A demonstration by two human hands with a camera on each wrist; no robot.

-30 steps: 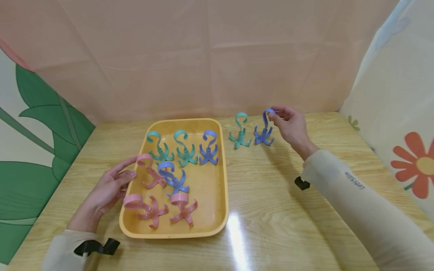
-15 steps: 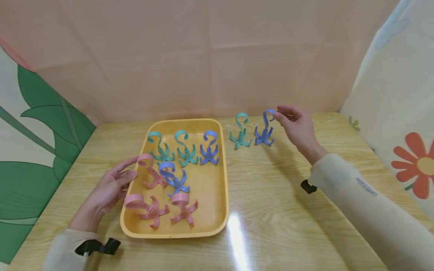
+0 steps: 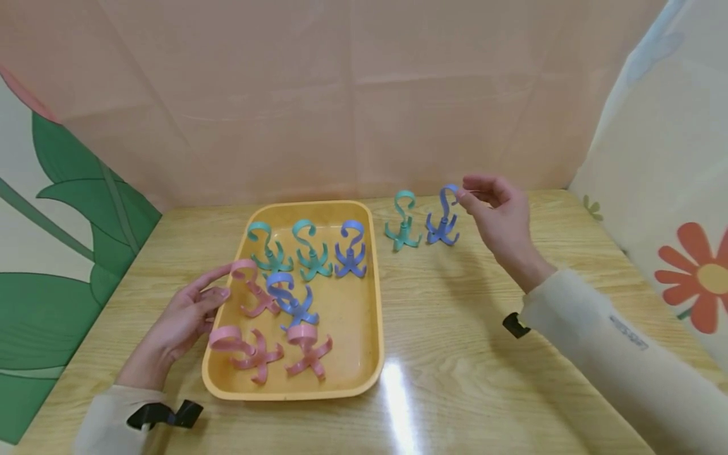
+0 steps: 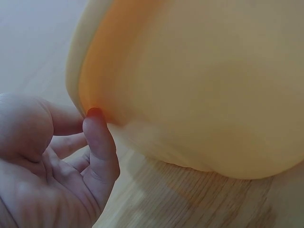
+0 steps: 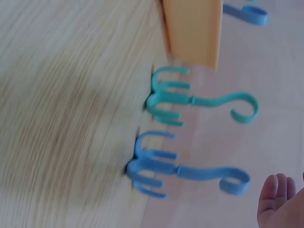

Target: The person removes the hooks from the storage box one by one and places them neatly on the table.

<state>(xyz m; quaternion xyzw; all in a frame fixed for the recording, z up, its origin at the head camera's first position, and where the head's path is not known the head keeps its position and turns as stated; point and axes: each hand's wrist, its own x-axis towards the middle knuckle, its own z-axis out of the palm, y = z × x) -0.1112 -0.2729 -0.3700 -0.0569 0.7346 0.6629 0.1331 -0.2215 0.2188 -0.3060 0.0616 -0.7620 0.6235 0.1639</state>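
Note:
My left hand [image 3: 182,316] pinches the left rim of a yellow tray [image 3: 378,316]; the left wrist view shows thumb and fingers at the tray's wall [image 4: 199,95]. Right of the tray, a blue swivel hook [image 3: 442,229] stands upright on its curved prongs. My right hand [image 3: 505,221] is just right of its top curl, fingers loosely bent. In the right wrist view a gap separates the right hand [image 5: 280,202] from the blue hook [image 5: 156,166]. A green swivel hook [image 3: 403,234] stands beside the blue one, nearer the tray.
Inside the tray, two green hooks [image 3: 313,260] and a blue hook [image 3: 350,259] stand along the back. Another blue hook [image 3: 298,309] and several pink hooks [image 3: 258,357] sit further forward. A pink cloth wall [image 3: 352,101] rises behind the wooden table [image 3: 455,354].
My right hand has let go of the blue hook's curl and drawn slightly to the right. The hook stays standing. My left hand keeps its place on the tray.

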